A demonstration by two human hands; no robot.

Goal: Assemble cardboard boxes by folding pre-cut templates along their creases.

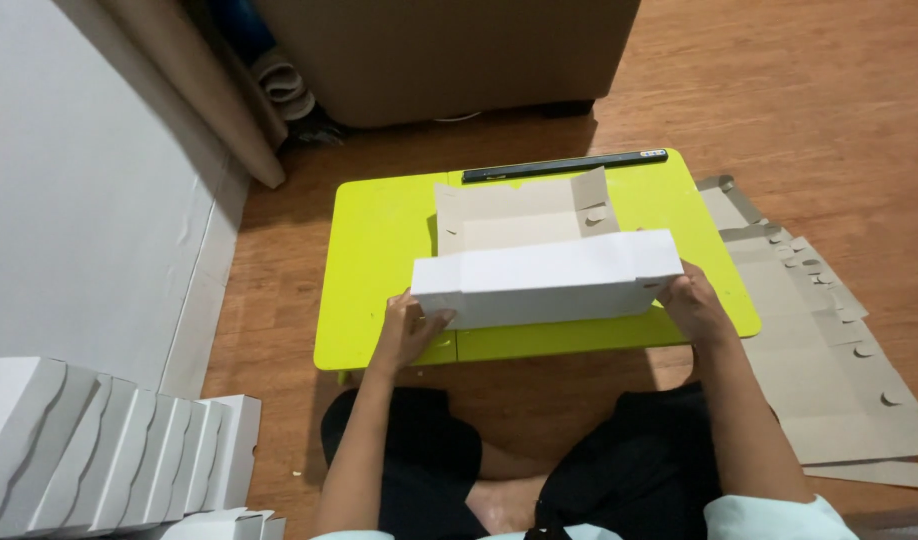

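Hands, two, left (407, 330) and right (691, 300), grip one white box (544, 278).

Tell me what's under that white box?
The box rests on a lime-green table, held at both ends by the left hand and right hand. Anything beneath it is hidden.

Two bare hands, the left hand (407, 330) and the right hand (691, 303), are seen with forearms uncovered to the elbow. Behind the hands, black shorts (639, 465) are worn over the legs. A pale, light-coloured sleeve edge (769, 518) is seen at the right upper arm.
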